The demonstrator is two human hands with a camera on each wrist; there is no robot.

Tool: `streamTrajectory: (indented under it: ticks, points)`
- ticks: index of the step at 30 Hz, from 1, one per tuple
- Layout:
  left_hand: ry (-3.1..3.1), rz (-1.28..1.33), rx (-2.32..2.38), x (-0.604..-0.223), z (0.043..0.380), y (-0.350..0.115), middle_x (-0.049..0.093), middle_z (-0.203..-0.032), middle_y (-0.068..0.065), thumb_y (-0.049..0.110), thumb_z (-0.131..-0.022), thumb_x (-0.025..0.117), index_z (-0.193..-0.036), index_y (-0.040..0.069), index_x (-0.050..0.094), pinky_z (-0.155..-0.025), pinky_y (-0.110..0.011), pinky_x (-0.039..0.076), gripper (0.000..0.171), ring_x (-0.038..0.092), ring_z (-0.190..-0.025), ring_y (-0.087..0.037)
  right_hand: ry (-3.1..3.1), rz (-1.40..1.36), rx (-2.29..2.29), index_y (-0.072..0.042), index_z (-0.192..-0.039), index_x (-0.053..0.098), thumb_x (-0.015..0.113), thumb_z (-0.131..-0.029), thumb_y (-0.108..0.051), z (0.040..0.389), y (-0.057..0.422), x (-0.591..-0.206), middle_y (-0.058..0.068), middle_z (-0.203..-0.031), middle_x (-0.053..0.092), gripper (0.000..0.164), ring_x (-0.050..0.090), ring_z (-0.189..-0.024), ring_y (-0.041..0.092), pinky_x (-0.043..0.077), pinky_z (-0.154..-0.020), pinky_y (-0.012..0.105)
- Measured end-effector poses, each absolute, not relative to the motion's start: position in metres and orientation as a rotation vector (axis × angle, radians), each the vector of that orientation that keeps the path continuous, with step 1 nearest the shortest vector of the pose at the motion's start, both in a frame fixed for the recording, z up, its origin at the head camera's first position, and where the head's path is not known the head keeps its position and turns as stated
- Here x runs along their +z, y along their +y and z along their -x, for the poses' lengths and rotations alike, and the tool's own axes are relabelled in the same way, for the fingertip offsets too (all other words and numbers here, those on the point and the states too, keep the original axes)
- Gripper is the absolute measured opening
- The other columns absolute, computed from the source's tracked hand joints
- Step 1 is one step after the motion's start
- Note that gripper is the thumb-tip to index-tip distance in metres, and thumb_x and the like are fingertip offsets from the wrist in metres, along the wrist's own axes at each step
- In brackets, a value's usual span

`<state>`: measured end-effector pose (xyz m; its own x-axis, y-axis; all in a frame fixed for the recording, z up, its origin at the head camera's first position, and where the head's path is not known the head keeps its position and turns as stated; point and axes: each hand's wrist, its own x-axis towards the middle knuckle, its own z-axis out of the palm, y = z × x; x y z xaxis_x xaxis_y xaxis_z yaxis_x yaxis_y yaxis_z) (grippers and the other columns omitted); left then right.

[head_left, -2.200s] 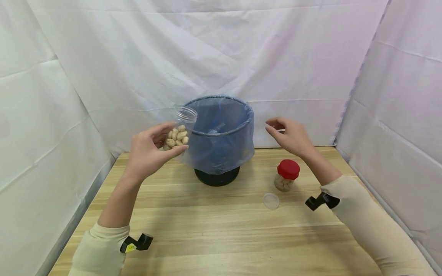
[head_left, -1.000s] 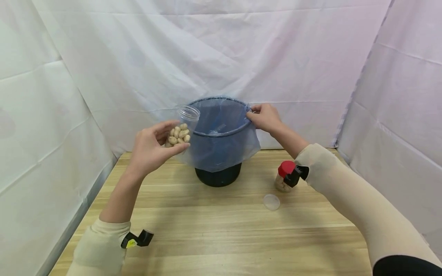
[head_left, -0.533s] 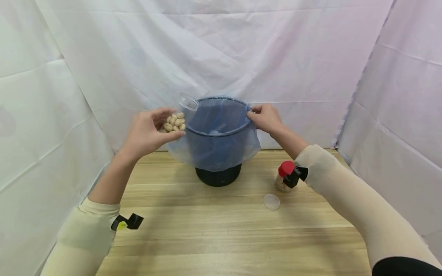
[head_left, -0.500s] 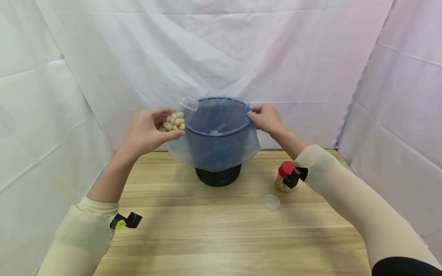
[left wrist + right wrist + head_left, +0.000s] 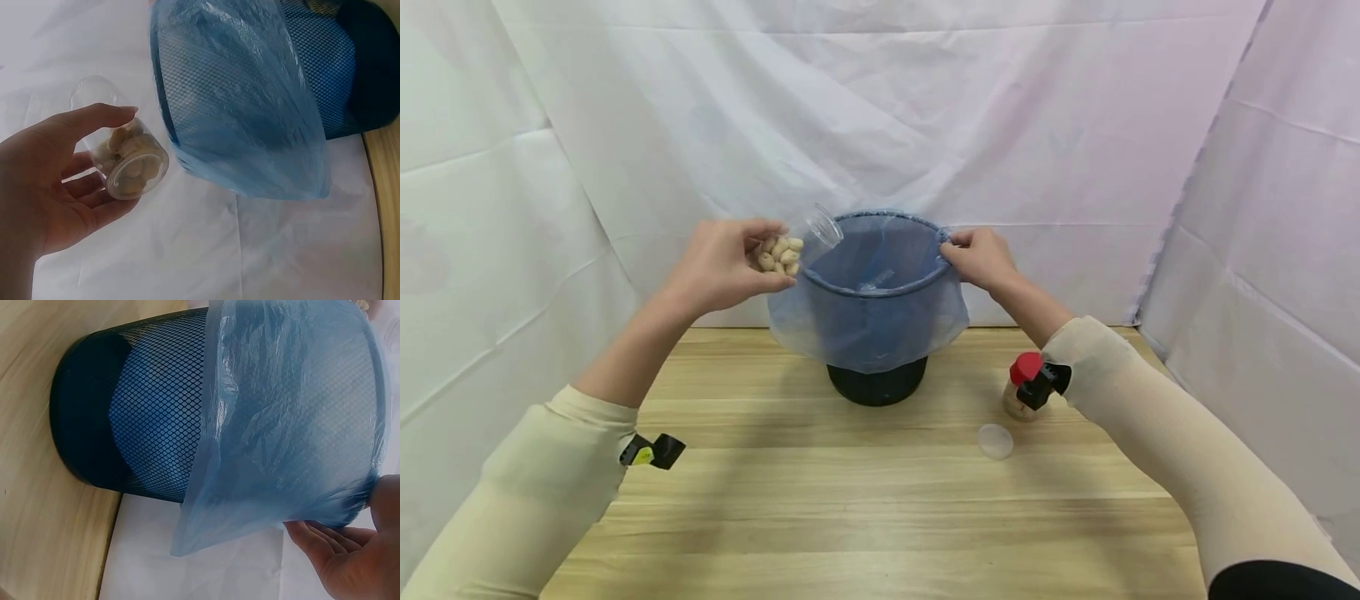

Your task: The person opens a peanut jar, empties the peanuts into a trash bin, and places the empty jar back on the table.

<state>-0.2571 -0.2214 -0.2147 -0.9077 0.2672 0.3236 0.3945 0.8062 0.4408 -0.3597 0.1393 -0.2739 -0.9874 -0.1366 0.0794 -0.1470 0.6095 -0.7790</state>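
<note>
My left hand (image 5: 722, 262) grips a clear open-topped jar (image 5: 812, 233) part-filled with pale shelled nuts, maybe peanuts in their shells (image 5: 781, 254). The jar tilts to the right, its mouth over the left rim of a black mesh trash can. A blue plastic bag (image 5: 880, 325) lines the trash can (image 5: 876, 385) and hangs folded over its outside. At the right rim my right hand (image 5: 981, 257) pinches the bag and rim between thumb and fingers; in the right wrist view the fingers (image 5: 319, 544) lie against the bag's outside.
A second jar with a red lid (image 5: 1025, 367) stands at the right of the wooden table (image 5: 850, 500), partly hidden by the right wrist camera. A clear round disc (image 5: 995, 442) lies in front of it. White cloth (image 5: 880, 108) hangs behind and at both sides.
My right hand has come left onto the trash can's rim and taken hold there. My left hand has risen and tipped the jar further right, with the nuts still inside.
</note>
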Motion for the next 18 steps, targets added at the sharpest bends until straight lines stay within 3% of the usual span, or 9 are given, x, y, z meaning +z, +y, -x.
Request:
streamTrajectory:
  ticks: [6,8,13,18]
  points:
    - [-2.788,0.539,-0.746,-0.212,0.263,-0.221,0.073,-0.134,-0.023,0.019,-0.088,0.088,-0.153,0.008,0.062,-0.092,-0.049,0.056,0.071,0.070,-0.115,-0.038,-2.821,-0.260,1.362,-0.005,-0.151,0.063,0.055,-0.110,-0.027,0.361,0.140,-0.275,0.019,-0.155,0.061,0.047,0.067,-0.132,0.034,0.062,-0.102,0.047]
    - [-2.782,0.549,-0.712,-0.213,0.266,-0.222,0.073,-0.134,-0.024,0.020,-0.088,0.088,-0.152,0.007,0.063,-0.089,-0.048,0.056,0.070,0.070,-0.115,-0.039,-2.828,-0.267,1.358,-0.006,-0.152,0.063,0.054,-0.110,-0.027,0.361,0.140,-0.275,0.019,-0.156,0.060,0.048,0.066,-0.133,0.034,0.062,-0.103,0.047]
    - [-2.760,0.606,-0.681,-0.212,0.272,-0.224,0.074,-0.130,-0.022,0.019,-0.088,0.089,-0.149,0.004,0.064,-0.072,-0.035,0.053,0.068,0.072,-0.098,-0.034,-2.837,-0.277,1.339,-0.005,-0.149,0.065,0.054,-0.109,-0.027,0.362,0.140,-0.274,0.020,-0.155,0.060,0.046,0.066,-0.132,0.034,0.061,-0.103,0.048]
    - [-2.772,0.639,-0.680,-0.210,0.278,-0.226,0.075,-0.129,-0.020,0.020,-0.088,0.089,-0.149,0.004,0.065,-0.073,-0.034,0.053,0.067,0.074,-0.108,-0.036,-2.847,-0.275,1.328,-0.005,-0.146,0.067,0.054,-0.110,-0.026,0.363,0.140,-0.272,0.020,-0.152,0.062,0.045,0.067,-0.130,0.035,0.061,-0.103,0.048]
